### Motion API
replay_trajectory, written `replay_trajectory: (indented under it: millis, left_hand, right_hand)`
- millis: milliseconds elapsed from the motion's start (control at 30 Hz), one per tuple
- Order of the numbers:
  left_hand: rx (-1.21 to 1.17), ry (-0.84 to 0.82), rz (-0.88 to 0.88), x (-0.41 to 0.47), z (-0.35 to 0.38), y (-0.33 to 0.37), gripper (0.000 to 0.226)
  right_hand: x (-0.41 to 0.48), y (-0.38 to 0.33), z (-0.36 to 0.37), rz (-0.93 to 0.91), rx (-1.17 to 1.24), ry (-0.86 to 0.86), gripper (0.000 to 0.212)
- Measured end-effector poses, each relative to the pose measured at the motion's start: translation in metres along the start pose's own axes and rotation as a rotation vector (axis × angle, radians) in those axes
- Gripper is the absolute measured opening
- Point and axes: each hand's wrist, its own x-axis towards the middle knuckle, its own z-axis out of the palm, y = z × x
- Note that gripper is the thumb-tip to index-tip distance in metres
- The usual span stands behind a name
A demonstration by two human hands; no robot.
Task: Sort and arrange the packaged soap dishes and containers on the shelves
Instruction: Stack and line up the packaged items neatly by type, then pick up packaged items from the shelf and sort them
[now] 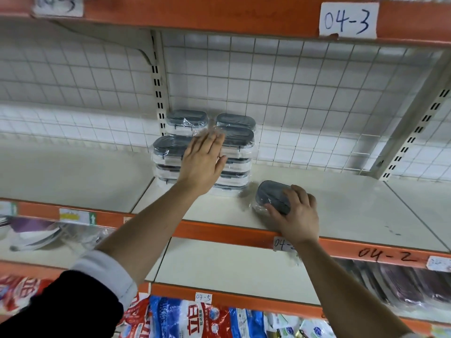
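Observation:
Several grey-lidded clear soap containers in plastic wrap stand stacked (170, 152) at the back of the cream shelf (353, 206), in two columns with more behind. My left hand (203, 162) lies flat with straight fingers against the front of the stacks. One single wrapped container (271, 195) sits apart near the shelf's front edge. My right hand (296, 211) grips it from above, fingers curled over its near side.
An orange shelf lip (219, 231) labelled 04-2 runs along the front. A slotted upright (158, 93) and wire grid back the shelf. Bagged goods (185, 318) and wrapped dishes (36, 235) fill lower shelves.

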Motion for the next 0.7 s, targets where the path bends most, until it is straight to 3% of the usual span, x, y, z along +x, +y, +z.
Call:
replay_trajectory:
  millis: [200, 433, 700]
  left_hand:
    - [-0.056, 0.179, 0.041, -0.071, -0.007, -0.026, 0.042]
    - [-0.013, -0.077, -0.094, -0.114, 0.002, -0.070, 0.045]
    - [-0.078, -0.168, -0.048, -0.100, 0.020, -0.084, 0.024]
  right_hand:
    - [-0.008, -0.012, -0.015, -0.061, 0.140, 0.229, 0.060]
    - [0.018, -0.078, -0.034, -0.146, 0.390, 0.402, 0.050]
    - [0.067, -0.173, -0.010, -0.298, 0.349, 0.206, 0.056]
